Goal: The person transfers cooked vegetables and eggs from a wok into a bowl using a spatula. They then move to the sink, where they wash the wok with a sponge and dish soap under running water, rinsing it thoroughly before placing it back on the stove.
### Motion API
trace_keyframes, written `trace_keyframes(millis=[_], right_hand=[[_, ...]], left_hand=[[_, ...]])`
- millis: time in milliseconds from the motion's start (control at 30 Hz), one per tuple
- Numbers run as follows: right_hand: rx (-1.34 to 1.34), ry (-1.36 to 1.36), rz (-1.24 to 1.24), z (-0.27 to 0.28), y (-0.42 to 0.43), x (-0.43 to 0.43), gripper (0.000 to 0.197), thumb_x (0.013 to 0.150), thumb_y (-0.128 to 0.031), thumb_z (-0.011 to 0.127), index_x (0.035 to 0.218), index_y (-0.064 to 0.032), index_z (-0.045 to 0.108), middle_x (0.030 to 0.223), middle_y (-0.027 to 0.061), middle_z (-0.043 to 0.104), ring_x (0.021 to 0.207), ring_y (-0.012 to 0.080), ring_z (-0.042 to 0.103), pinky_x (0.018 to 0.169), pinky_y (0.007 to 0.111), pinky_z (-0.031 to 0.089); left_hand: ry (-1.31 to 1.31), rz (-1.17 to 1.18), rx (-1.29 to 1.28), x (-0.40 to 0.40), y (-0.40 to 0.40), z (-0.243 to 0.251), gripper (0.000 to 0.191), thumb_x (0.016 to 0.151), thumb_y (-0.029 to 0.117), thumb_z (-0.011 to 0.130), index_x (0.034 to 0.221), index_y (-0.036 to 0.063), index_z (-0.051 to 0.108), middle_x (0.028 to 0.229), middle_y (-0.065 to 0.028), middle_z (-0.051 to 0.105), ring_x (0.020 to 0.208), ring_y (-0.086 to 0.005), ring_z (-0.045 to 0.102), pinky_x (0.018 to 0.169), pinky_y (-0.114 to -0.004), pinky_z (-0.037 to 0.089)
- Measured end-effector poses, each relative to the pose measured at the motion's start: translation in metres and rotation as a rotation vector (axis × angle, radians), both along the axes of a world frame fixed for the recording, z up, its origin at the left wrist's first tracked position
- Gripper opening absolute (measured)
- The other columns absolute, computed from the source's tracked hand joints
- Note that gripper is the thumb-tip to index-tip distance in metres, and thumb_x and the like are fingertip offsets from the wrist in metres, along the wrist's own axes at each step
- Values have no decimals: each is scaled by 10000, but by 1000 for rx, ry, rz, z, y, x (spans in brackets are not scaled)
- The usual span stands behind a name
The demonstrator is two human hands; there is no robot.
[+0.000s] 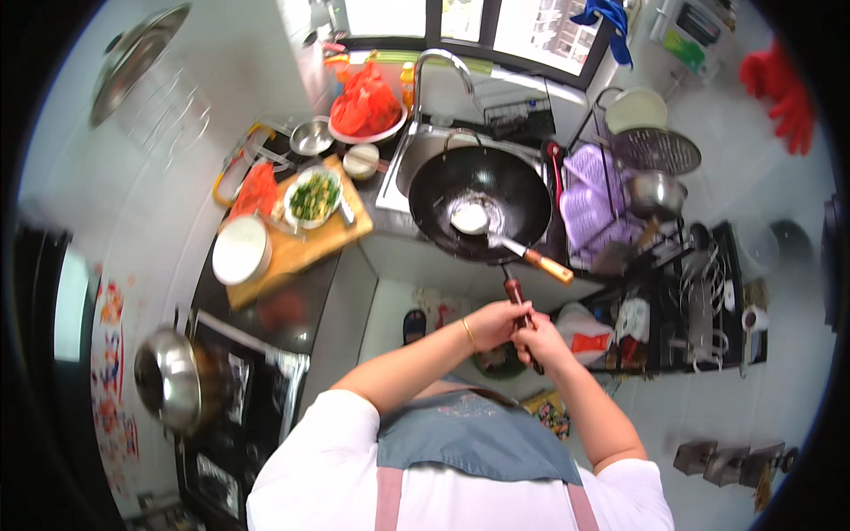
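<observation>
Both hands grip the dark red wooden handle (513, 289) of a large black wok (518, 179). My left hand (499, 325) closes around it just above my right hand (541, 340). The wok is over the steel sink (406, 162); whether its base touches the sink is hidden. Inside the pan lies a metal ladle (470, 219), its wooden grip (548, 265) sticking out past the near right rim. A little liquid shines at the bottom of the wok. Behind it curves the chrome faucet (443, 56).
At the left, a wooden cutting board (319, 249) carries a plate of chopped greens (314, 198), a knife (346, 212) and a white bowl (240, 249). A steel pot (169, 381) sits on the gas stove (265, 398). To the right are purple baskets (588, 206) and a utensil rack (697, 305).
</observation>
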State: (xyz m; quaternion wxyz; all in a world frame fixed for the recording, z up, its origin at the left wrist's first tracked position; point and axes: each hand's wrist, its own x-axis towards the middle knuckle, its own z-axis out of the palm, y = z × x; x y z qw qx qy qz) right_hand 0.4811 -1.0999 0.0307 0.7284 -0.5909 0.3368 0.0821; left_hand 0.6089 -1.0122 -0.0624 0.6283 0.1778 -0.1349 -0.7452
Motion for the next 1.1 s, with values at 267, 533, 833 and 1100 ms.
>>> trace_keyframes(millis=[267, 533, 833, 1100], right_hand=[[100, 50, -136, -59, -42, 128, 174, 829, -55, 622, 935, -70, 485, 615, 11, 469, 432, 131, 477, 393, 278, 362], [186, 70, -151, -123, -59, 189, 195, 847, -28, 612, 999, -48, 492, 621, 23, 497, 435, 137, 486, 410, 288, 393], [210, 235, 38, -134, -102, 179, 246, 983, -271, 647, 1046, -62, 533, 718, 35, 583, 552, 137, 608, 539, 276, 510], [-425, 396, 500, -32, -183, 269, 336, 951, -325, 593, 995, -14, 712, 829, 158, 706, 852, 245, 711, 796, 382, 544]], left_hand=[[-99, -84, 204, 138, -48, -29, 427, 1055, 313, 484, 1293, -27, 582, 1063, -126, 710, 973, -250, 684, 912, -427, 523], [-220, -153, 378, 211, -59, -85, 317, 1004, 327, 610, 1211, 87, 588, 1052, -54, 679, 1000, -173, 638, 891, -348, 506], [-1898, 806, 361, 418, -122, 13, 260, 892, 197, 659, 1082, 20, 639, 975, -184, 674, 910, -378, 654, 798, -432, 523], [-2127, 438, 417, 494, -136, -18, 324, 947, 332, 609, 1018, 32, 709, 961, -146, 712, 947, -346, 654, 858, -434, 513]])
